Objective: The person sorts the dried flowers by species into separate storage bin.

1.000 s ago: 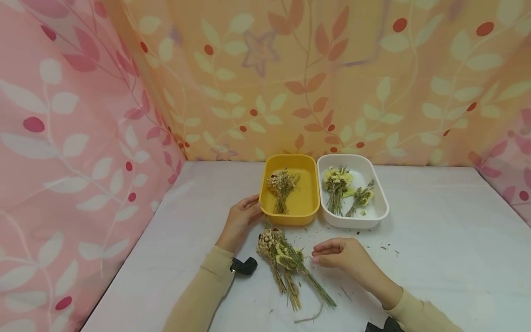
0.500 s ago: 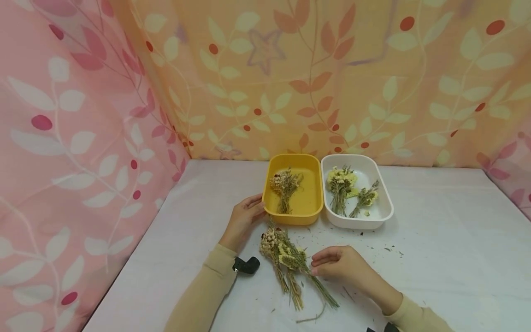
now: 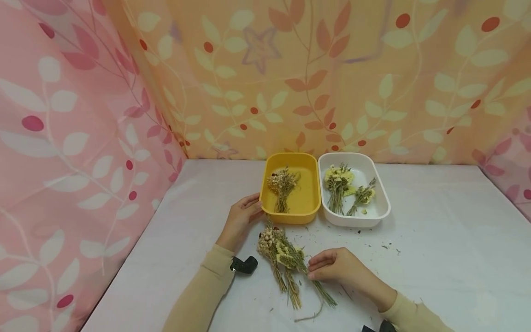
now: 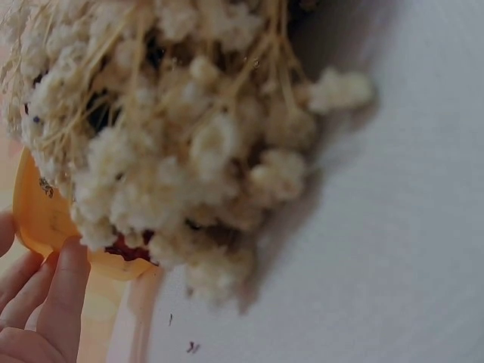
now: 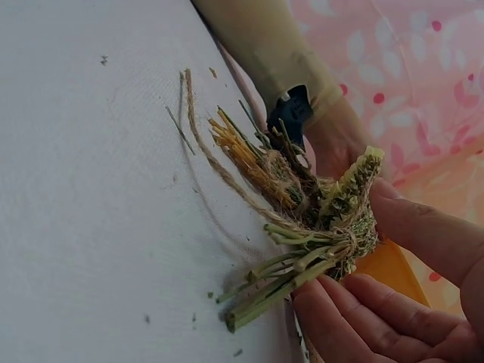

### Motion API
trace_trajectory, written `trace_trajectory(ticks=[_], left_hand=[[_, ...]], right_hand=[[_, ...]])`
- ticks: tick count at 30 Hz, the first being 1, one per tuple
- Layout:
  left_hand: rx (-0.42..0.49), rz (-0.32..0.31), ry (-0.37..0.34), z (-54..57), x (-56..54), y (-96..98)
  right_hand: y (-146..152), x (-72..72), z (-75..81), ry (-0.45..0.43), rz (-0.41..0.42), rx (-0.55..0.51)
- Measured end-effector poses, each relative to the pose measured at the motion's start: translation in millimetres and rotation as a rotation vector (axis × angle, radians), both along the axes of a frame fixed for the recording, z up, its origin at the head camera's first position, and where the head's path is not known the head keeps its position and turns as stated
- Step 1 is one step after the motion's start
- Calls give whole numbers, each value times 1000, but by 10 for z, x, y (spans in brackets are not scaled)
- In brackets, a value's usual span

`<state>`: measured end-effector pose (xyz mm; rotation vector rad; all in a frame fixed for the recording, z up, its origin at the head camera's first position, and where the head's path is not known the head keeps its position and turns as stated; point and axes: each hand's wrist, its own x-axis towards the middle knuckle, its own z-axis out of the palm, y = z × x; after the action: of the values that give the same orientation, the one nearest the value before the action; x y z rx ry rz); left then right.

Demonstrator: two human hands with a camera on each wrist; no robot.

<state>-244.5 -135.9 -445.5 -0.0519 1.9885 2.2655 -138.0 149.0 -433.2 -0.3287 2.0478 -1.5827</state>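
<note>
Several dried flower bundles lie together on the table in the head view. One has cream flower heads [image 3: 267, 240] and fills much of the left wrist view. Beside it, the rightmost bundle [image 3: 320, 287] has long green stems and a twine tie. My right hand [image 3: 346, 267] pinches this bundle at its tie, with thumb [image 5: 427, 227] on one side and fingertips under the stems [image 5: 276, 291]. My left hand [image 3: 240, 222] rests against the left side of the yellow box [image 3: 308, 196], its fingers [image 4: 64, 291] straight along the wall.
A white box [image 3: 354, 221] stands against the yellow one, holding yellow dried flowers [image 3: 338, 177] and a smaller bundle [image 3: 362, 197]. Another cream bundle [image 3: 282, 184] lies in the yellow box. Loose twine [image 3: 310, 318] and plant crumbs [image 3: 390, 246] are on the white tabletop. Patterned curtains stand behind and left.
My right hand has moved slightly down and left onto the rightmost bundle's stems, its fingertips now meeting the bundle. My left hand stays at the yellow box.
</note>
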Motion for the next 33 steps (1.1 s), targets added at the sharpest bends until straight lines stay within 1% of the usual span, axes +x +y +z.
trace_trajectory(ticks=[8, 12, 16, 21, 24, 29, 33], left_hand=[[-8, 10, 4, 8, -5, 5], [-6, 17, -13, 11, -2, 13], [-2, 24, -22, 9, -1, 17], [-7, 22, -12, 7, -7, 22], [-16, 25, -7, 4, -14, 22], [0, 29, -21, 9, -16, 24], [12, 23, -26, 18, -11, 28]], right_hand=[[-25, 20, -23, 7, 24, -18], [-55, 52, -54, 8, 14, -16], [-82, 79, -98, 40, -1, -9], [-86, 82, -118, 61, -20, 8], [-66, 71, -101, 59, -34, 13], [-17, 45, -47, 70, -55, 7], [4, 41, -7, 36, -72, 2]])
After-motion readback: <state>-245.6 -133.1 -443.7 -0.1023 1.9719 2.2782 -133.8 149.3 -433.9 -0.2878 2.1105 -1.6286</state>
